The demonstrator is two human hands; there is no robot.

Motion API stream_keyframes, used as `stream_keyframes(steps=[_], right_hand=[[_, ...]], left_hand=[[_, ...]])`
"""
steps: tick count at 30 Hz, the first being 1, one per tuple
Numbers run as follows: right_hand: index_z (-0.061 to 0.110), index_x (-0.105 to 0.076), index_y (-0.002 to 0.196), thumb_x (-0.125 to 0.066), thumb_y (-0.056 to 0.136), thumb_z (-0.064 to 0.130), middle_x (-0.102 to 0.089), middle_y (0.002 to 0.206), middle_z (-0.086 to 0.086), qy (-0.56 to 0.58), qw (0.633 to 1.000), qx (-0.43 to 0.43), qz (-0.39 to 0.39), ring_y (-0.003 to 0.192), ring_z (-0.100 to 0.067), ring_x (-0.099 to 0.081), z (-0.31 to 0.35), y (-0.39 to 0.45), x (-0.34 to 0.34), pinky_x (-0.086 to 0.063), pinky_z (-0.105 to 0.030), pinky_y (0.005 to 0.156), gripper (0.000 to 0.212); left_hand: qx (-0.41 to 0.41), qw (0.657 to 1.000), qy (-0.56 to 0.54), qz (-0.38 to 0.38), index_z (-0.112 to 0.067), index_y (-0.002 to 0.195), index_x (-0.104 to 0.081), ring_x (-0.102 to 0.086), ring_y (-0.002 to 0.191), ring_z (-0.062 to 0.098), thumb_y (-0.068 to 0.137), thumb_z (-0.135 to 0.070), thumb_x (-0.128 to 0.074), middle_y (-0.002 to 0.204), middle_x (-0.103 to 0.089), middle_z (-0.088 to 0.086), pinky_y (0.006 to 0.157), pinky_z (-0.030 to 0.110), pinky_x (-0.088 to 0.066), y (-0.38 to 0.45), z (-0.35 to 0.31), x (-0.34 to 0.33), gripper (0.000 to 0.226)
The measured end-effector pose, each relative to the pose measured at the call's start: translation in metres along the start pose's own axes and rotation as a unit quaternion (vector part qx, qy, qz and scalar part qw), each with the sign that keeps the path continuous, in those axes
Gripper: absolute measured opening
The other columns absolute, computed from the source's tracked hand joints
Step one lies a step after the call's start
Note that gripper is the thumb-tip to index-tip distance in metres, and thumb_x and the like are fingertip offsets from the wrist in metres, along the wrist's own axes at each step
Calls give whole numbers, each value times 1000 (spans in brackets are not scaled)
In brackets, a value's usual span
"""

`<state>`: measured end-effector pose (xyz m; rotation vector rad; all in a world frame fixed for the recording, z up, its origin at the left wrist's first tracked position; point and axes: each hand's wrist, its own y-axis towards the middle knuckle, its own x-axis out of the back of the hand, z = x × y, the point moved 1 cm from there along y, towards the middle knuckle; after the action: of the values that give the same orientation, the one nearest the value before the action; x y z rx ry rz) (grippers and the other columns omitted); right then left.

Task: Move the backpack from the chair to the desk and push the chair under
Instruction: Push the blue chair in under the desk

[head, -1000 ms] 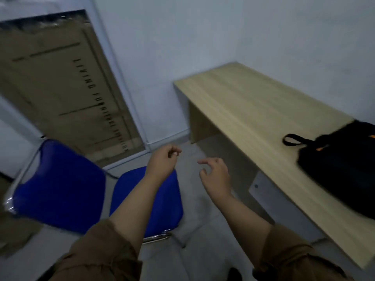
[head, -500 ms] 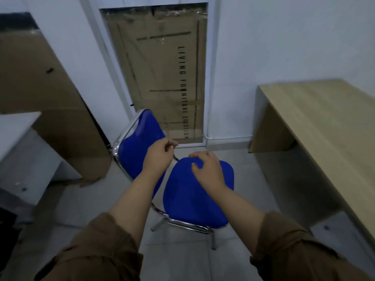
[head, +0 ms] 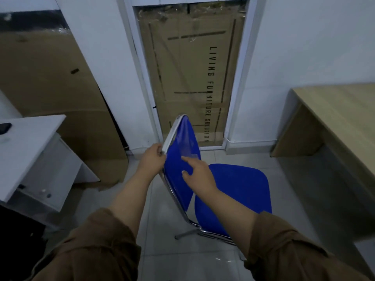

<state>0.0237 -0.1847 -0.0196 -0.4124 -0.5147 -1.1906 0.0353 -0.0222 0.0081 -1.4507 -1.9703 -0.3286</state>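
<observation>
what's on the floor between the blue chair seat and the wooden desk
Nothing: the head view shows only bare grey floor tiles between the chair seat and the desk.

A tall flat cardboard carton printed "LIVING FURNITURE SOLUTION" stands upright in a white-framed recess. A second cardboard sheet leans against the white wall at left, behind a white cabinet carrying a small dark object. Pale floor tiles lie below.
</observation>
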Motion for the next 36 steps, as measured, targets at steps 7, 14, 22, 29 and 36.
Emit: stream_keyframes(steps=[7, 14, 22, 29, 36], right_hand=[[15, -27, 151, -64, 89, 32, -49, 144, -10, -86, 993, -83, 14, 132, -30, -43, 20, 37, -58, -39, -46, 109, 74], [14, -21, 151, -62, 85, 47, -44, 150, -5, -182, 973, -137, -26, 146, -32, -26, 14, 50, -87, -8, -57, 121, 85], [9, -20, 151, -47, 86, 44, -42, 151, -12, -297, 948, -108, -22, 148, -32, -22, -4, 47, -75, -1, -62, 119, 79], [13, -28, 148, -49, 82, 43, -47, 148, -8, -304, 945, -113, -41, 148, -29, -21, -38, 29, -32, 11, -63, 115, 76], [19, -27, 149, -52, 83, 39, -52, 144, 1, -311, 935, -164, -43, 150, -30, -15, -76, 6, 35, 9, -67, 115, 74]], left_hand=[[13, 992, -56, 109, -9, 131, -54, -62, 107, 33, 94, -11, -52, 115, -64, 15, 94, 42, -52, 43, 21, 5, 37], [58, 981, -48, 179, -12, 130, -51, -66, 89, 27, 92, -20, -58, 114, -65, 12, 70, 38, -58, 66, 21, 0, 40], [78, 960, -57, 262, -13, 134, -49, -66, 105, 30, 93, -18, -59, 120, -65, 14, 89, 51, -57, 72, 5, -17, 42], [85, 946, -108, 295, -6, 129, -50, -67, 105, 35, 93, -14, -59, 120, -64, 19, 86, 53, -58, 58, -22, -60, 38], [58, 937, -143, 315, -6, 123, -52, -68, 96, 33, 93, -17, -58, 117, -65, 20, 68, 41, -61, 37, -61, -128, 32]])
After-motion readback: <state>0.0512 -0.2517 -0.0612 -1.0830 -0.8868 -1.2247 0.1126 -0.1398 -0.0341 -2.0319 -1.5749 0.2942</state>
